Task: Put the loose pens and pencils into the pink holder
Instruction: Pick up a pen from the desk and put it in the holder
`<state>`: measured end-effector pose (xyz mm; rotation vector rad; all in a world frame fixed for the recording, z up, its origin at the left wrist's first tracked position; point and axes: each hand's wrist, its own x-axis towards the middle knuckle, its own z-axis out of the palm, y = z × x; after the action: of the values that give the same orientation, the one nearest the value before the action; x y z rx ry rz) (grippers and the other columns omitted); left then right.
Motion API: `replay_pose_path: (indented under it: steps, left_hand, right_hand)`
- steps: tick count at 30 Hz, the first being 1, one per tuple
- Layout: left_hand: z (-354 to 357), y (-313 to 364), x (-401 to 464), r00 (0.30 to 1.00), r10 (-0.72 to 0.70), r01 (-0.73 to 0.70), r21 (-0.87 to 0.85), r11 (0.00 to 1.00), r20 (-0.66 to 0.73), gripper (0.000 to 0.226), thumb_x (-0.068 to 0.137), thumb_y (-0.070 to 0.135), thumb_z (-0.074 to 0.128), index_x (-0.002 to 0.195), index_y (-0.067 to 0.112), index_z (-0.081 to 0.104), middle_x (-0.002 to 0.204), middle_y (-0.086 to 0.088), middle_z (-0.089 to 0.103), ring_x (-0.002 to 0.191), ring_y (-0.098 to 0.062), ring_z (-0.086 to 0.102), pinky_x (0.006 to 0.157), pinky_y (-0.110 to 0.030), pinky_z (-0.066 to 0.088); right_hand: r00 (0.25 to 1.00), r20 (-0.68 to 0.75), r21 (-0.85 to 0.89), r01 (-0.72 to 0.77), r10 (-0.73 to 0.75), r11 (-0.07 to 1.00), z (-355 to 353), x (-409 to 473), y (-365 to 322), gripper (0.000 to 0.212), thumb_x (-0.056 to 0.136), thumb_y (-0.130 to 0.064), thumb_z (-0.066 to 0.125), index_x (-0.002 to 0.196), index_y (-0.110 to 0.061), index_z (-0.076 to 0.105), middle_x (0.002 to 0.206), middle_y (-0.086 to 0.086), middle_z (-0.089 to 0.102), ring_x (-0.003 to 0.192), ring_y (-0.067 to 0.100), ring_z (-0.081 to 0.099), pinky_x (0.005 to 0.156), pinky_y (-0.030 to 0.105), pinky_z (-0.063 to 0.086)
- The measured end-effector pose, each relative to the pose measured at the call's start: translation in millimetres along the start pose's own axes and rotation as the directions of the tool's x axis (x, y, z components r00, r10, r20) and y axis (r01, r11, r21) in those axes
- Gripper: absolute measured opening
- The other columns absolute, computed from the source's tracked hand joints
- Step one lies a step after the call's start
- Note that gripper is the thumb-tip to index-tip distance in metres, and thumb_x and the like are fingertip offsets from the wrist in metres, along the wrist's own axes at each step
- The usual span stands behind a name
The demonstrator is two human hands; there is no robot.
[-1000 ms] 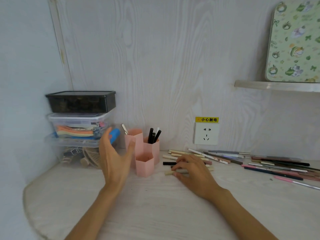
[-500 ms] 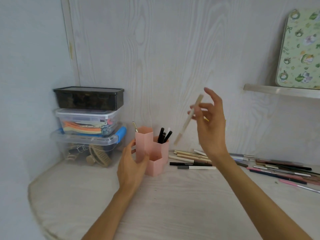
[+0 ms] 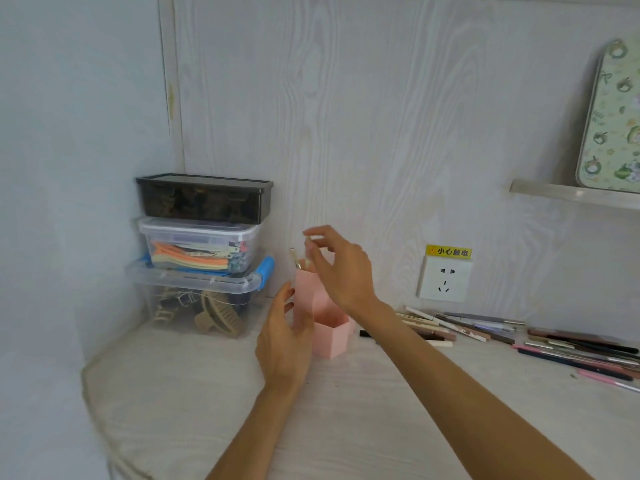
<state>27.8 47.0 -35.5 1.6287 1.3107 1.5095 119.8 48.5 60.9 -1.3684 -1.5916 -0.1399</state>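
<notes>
The pink holder (image 3: 333, 338), a cluster of hexagonal cups, stands on the white desk near the back wall. My left hand (image 3: 282, 341) is cupped against its left side, holding it steady. My right hand (image 3: 341, 271) hovers over the tall cup and pinches the top end of a beige pencil (image 3: 307, 241), whose lower part drops into that cup. A pen with a metal clip (image 3: 294, 257) sticks out of the same cup. Several loose pens and pencils (image 3: 571, 348) lie spread along the desk to the right, and my right forearm hides some of them.
Three plastic storage boxes (image 3: 199, 247) are stacked in the left corner, close behind my left hand. A wall socket (image 3: 445, 279) with a yellow label sits behind the pens. A shelf (image 3: 568, 195) at upper right carries a green patterned tin (image 3: 613, 116). The desk edge (image 3: 90, 379) curves at the left.
My right hand picked a beige pencil off the desk, raised it, then carried it left and down over the tall cup. My left hand closed in on the holder's side.
</notes>
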Motion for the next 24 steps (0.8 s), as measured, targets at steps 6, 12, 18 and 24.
replay_pose_path:
  steps: [6, 12, 18, 24]
  left_hand:
    - [-1.3, 2.3, -1.9, 0.983, 0.094, -0.093, 0.014, 0.996, -0.156, 0.031, 0.089, 0.034, 0.058, 0.117, 0.029, 0.045, 0.109, 0.01, 0.057, 0.102, -0.017, 0.058, 0.08, -0.028, 0.041]
    - [-8.0, 13.4, -11.6, 0.932, 0.345, -0.325, 0.161, 0.932, -0.114, 0.024, 0.085, 0.025, 0.063, 0.093, 0.028, 0.041, 0.083, 0.008, 0.051, 0.072, -0.012, 0.053, 0.056, -0.016, 0.035]
    - [-0.1, 27.5, -23.2, 0.62, 0.766, -0.768, 0.334, 0.547, 0.169, 0.009, 0.08, 0.018, 0.068, 0.084, 0.021, 0.06, 0.082, 0.01, 0.062, 0.075, -0.007, 0.051, 0.066, -0.018, 0.031]
    - [39.2, 45.8, -36.9, 0.48, 0.716, -0.86, 0.432, 0.27, 0.507, 0.015, 0.073, 0.022, 0.072, 0.088, 0.022, 0.072, 0.109, 0.004, 0.066, 0.103, -0.018, 0.059, 0.089, -0.028, 0.037]
  right_hand:
    - [0.949, 0.272, -0.338, 0.248, -0.158, 0.908, 4.3, -8.3, 2.5, 0.042, 0.1, -0.033, 0.029, 0.139, -0.022, 0.04, 0.143, -0.001, 0.046, 0.14, 0.018, 0.027, 0.118, 0.041, 0.007]
    - [0.965, 0.166, -0.264, 0.242, -0.203, 0.934, -47.6, -20.0, 22.3, 0.04, 0.099, -0.03, 0.036, 0.138, -0.021, 0.039, 0.132, 0.0, 0.054, 0.129, 0.019, 0.04, 0.114, 0.037, 0.021]
    - [0.99, 0.092, -0.321, -0.072, 0.107, 0.944, -117.9, -102.2, 121.9, 0.028, 0.094, -0.017, 0.049, 0.121, -0.022, 0.056, 0.119, -0.005, 0.061, 0.115, 0.016, 0.051, 0.093, 0.021, 0.032]
    - [0.89, 0.367, -0.356, -0.134, 0.271, 0.925, -115.8, -120.2, 156.7, 0.038, 0.096, -0.034, 0.041, 0.133, -0.041, 0.04, 0.136, -0.013, 0.043, 0.13, 0.011, 0.032, 0.108, 0.031, 0.027]
